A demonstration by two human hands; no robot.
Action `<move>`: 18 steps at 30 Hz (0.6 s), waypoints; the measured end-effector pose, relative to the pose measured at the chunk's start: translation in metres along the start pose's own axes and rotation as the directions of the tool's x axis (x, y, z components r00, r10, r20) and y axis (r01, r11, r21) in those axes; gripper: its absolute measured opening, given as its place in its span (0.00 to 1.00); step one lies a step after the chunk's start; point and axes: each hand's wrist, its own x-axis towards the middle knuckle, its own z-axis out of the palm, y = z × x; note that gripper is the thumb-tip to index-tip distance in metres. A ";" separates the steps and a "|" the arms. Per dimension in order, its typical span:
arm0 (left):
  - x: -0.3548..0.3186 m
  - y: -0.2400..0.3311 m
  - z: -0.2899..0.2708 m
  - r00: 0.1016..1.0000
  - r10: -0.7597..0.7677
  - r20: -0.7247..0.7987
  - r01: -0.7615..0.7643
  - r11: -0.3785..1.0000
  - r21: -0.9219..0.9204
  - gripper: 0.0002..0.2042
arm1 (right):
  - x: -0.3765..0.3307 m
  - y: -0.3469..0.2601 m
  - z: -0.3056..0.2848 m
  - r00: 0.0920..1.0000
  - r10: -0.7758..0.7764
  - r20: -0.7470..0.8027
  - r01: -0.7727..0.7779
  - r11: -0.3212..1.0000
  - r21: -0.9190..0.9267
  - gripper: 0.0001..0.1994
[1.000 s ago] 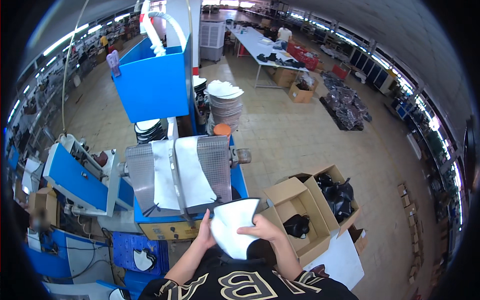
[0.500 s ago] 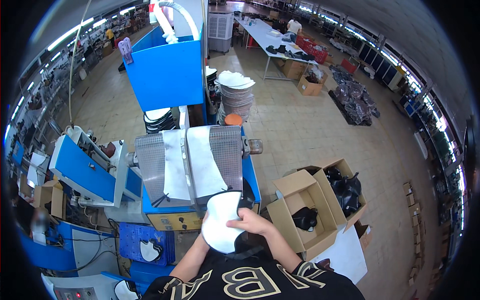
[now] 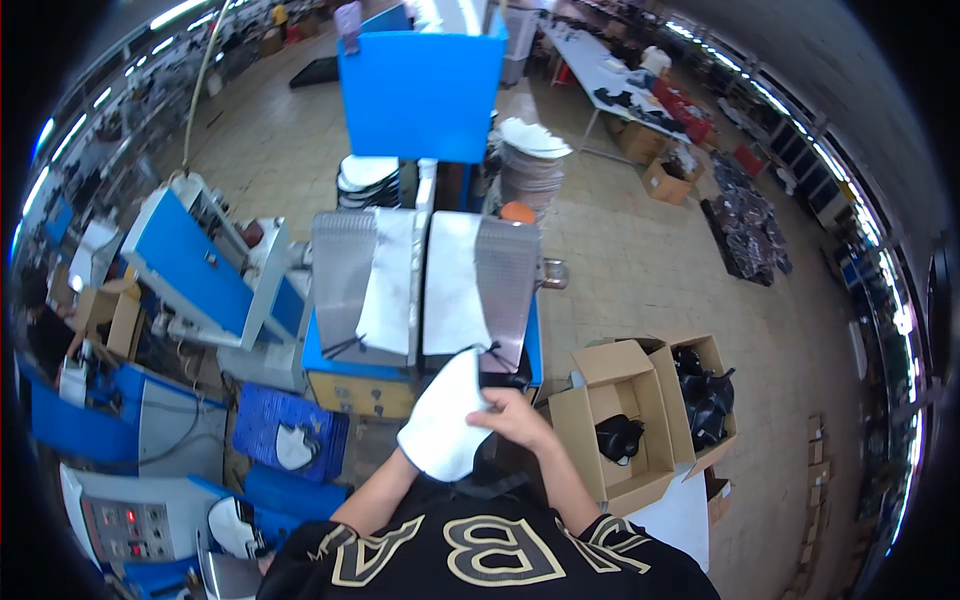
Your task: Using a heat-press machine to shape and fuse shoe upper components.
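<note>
In front of my chest is a flat shoe upper (image 3: 440, 425), its white side up and its rim dark. My right hand (image 3: 512, 417) grips its right edge, thumb lying on top. My left hand (image 3: 397, 468) holds it from below on the left; those fingers are hidden behind the white face. Just beyond, two white upper pieces (image 3: 391, 285) (image 3: 455, 285) lie on the sloping mesh plates of a machine (image 3: 508, 285), one on each side of its central bar. Dark straps hang at their lower ends.
Right of me, an open carton (image 3: 572, 440) holds a black moulded upper; another carton (image 3: 725, 450) holds several. Stacks of white pieces (image 3: 535, 140) (image 3: 368, 175) stand behind the machine, near a blue bin (image 3: 420, 95). To the left are a blue crate (image 3: 262, 430) and a control panel (image 3: 130, 530).
My view has swung, so the machine and cartons sit further right and the machine higher. The shoe upper stays in my hands, now tilted with its narrow end toward the upper right.
</note>
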 end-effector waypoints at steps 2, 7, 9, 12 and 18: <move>0.006 -0.007 -0.023 0.995 -0.101 0.011 0.102 0.981 -0.166 0.28 | -0.005 -0.010 -0.001 0.998 -0.055 0.029 0.044 0.959 0.280 0.17; -0.004 0.018 0.017 0.964 -0.160 -0.214 0.086 0.945 -0.316 0.30 | 0.021 0.000 -0.005 0.981 -0.071 -0.181 0.001 0.933 -0.361 0.20; -0.007 0.034 0.032 0.919 -0.192 -0.345 0.073 0.941 -0.331 0.33 | 0.021 0.005 -0.005 0.969 -0.069 -0.238 -0.077 0.829 -0.554 0.20; -0.022 0.047 0.029 0.899 -0.272 -0.343 0.099 0.889 -0.447 0.36 | 0.010 0.015 0.005 0.931 -0.136 -0.339 0.008 0.936 -0.353 0.21; -0.033 0.031 -0.026 0.797 0.191 -0.573 0.073 0.911 0.405 0.18 | 0.008 0.037 0.000 0.987 -0.108 -0.117 0.017 0.800 -0.600 0.17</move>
